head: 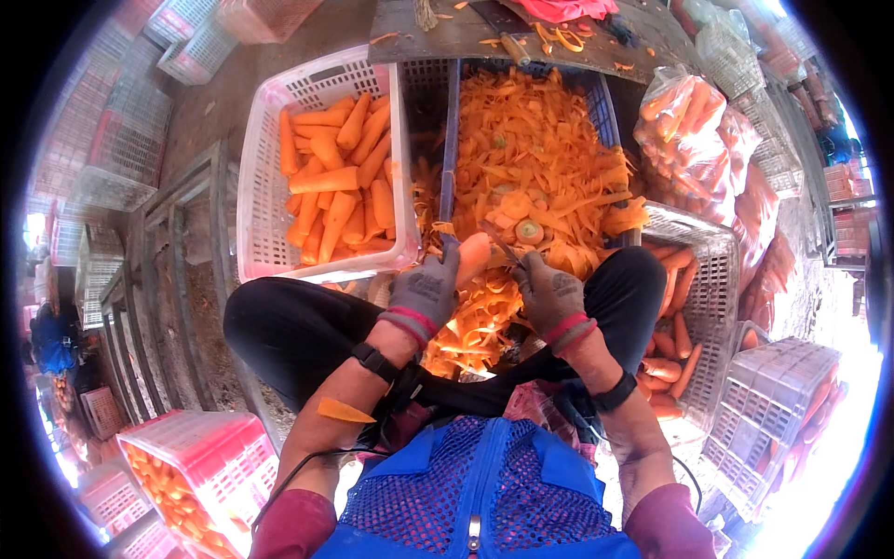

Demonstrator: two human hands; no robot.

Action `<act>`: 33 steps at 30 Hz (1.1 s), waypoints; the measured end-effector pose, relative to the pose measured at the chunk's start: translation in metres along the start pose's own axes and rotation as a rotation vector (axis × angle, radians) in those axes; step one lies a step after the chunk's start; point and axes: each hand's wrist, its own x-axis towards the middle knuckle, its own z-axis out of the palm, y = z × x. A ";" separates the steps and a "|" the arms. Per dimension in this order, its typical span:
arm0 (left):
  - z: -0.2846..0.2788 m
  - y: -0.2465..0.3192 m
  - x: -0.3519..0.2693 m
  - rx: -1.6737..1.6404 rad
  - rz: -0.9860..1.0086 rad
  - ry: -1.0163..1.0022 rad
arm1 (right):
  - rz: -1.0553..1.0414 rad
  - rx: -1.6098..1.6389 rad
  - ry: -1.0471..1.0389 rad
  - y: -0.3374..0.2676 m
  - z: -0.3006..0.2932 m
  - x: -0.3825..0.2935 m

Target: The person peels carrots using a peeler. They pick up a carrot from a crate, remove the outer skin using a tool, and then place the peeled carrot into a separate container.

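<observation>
My gloved left hand (427, 285) grips a peeled-looking carrot (474, 257), its thick end pointing away from me. In my gloved right hand (552, 290) is a thin-bladed peeling tool (499, 241), its blade reaching toward the carrot; the handle is hidden in my fist. Both hands are at the near edge of a blue crate (449, 154) heaped with carrot peelings (524, 140). A cut carrot top (529, 231) lies on the heap. More peelings (475, 325) are piled between my legs. A curl of peel (345, 411) sticks to my left forearm.
A white crate (253, 175) of peeled carrots (335, 182) stands on the left. On the right are a crate (712, 328) of unpeeled carrots (674, 363) and plastic bags (691, 140) of carrots. A wooden board (433, 38) beyond holds a knife (513, 47). A pink crate (216, 454) stands lower left.
</observation>
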 end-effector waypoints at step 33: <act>-0.068 0.018 -0.019 -1.795 0.034 -0.509 | 0.318 1.193 -0.063 0.007 -0.082 0.012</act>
